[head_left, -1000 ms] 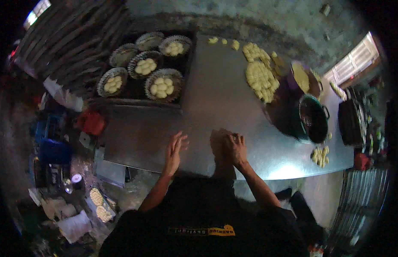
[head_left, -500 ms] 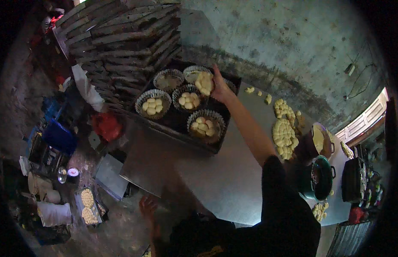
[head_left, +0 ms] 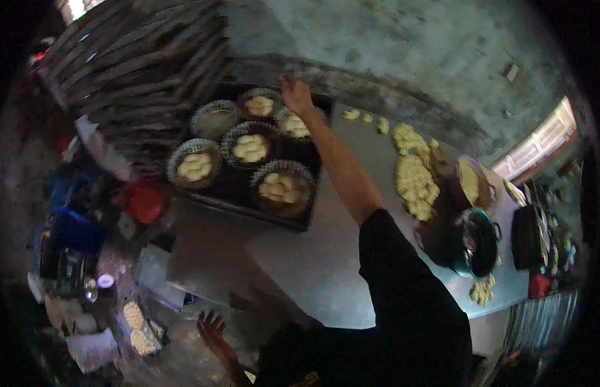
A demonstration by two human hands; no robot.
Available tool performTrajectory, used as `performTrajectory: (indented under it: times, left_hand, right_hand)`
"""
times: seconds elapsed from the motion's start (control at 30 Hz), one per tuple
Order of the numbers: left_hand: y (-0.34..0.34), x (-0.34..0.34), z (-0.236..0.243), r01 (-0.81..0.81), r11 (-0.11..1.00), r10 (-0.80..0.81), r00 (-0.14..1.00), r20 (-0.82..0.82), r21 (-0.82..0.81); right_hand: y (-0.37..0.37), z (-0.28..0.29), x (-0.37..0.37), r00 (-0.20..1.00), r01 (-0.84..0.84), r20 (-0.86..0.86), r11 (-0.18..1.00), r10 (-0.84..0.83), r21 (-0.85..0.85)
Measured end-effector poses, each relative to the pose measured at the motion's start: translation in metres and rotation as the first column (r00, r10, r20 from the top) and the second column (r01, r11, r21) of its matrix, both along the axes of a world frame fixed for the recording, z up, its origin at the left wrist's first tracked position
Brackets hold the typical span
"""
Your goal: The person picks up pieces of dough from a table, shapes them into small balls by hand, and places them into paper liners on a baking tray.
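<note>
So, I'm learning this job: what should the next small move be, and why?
Probably bring the right hand toward the dough pile: the hand appears empty, and the back-left fluted cup looks unfilled while five other cups hold dough pieces.

Dough balls (head_left: 251,148) in cups (head_left: 215,121) on a tray (head_left: 233,183), left of the pots (head_left: 484,255) on the table (head_left: 332,274)
</note>
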State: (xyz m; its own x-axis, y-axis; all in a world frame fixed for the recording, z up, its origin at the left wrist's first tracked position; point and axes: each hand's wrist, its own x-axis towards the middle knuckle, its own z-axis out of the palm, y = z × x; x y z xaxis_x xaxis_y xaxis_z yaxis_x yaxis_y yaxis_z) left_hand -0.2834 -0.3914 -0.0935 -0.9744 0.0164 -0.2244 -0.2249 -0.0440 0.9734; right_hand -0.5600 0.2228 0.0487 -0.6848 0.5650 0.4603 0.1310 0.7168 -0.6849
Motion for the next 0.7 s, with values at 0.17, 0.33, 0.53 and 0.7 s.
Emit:
performTrajectory:
  times: [0.17, 0.33, 0.53, 0.7]
  left_hand:
    - [0.056, -0.02, 0.005, 0.147, 0.983, -0.155, 0.985, -0.072, -0.106]
    - [0.078, -0.045, -0.04, 0.334, 0.939, -0.339, 0.94, -0.049, -0.088]
    - [0.168, -0.037, -0.005, 0.507, 0.862, -0.504, 0.861, -0.068, 0.022]
    - [0.24, 0.02, 0.048, 0.687, 0.723, -0.685, 0.699, -0.207, -0.07]
  right_hand:
    - [0.0, -0.01, 0.233, 0.973, 0.109, -0.176, 0.967, -0.152, -0.229]
    - [0.049, -0.101, 0.49, 0.71, 0.676, 0.198, 0.733, -0.675, 0.077]
    - [0.065, -0.132, 0.599, 0.76, 0.649, 0.2, 0.742, -0.618, -0.169]
    - [0.124, -0.196, 0.609, 0.882, 0.449, 0.061, 0.79, -0.468, -0.417]
